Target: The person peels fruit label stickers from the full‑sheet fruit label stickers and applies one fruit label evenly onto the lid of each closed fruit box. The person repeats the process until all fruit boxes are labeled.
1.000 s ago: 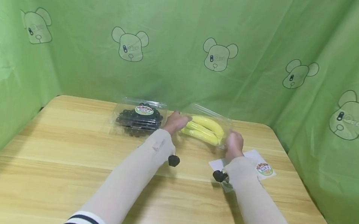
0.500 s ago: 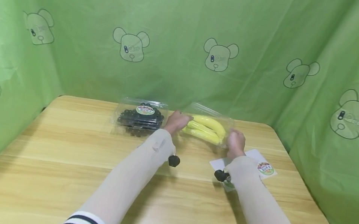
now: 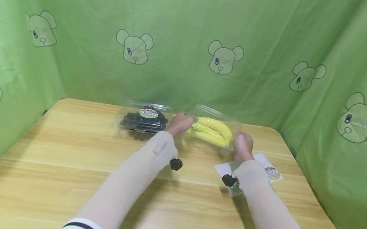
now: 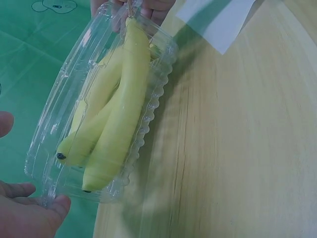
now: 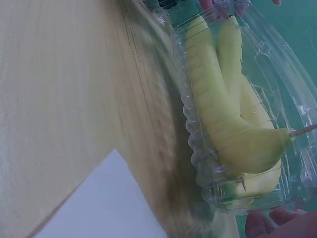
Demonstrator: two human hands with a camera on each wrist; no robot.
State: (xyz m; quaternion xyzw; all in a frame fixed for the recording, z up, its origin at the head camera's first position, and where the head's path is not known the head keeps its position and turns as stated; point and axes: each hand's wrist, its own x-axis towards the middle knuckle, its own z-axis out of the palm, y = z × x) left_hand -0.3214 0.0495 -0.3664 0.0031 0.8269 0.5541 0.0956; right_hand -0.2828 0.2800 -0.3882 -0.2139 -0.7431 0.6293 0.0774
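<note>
In the head view a clear plastic clamshell box (image 3: 216, 115) with yellow bananas (image 3: 213, 128) inside is tilted near the table's back edge. My left hand (image 3: 180, 125) pinches its left end. The left wrist view has that thumb and fingertips (image 4: 60, 204) at the plastic corner. At the opposite end, my right hand (image 3: 244, 145) grips the box; its fingers (image 5: 260, 224) show under the rim in the right wrist view. The bananas (image 5: 218, 99) lie lengthwise, stems toward the right hand. To the left stands another clear box with black grapes (image 3: 144, 121) and a round label (image 3: 149, 113).
White sheets with round fruit stickers (image 3: 272, 173) lie on the wooden table (image 3: 91, 183), partly under the right forearm. A green curtain (image 3: 174, 78) with bear drawings surrounds the back and sides. The grape box sits close beside the left hand.
The banana box and my right hand have shifted slightly to the right. My left hand keeps its hold at the left end. The grape box stays in place.
</note>
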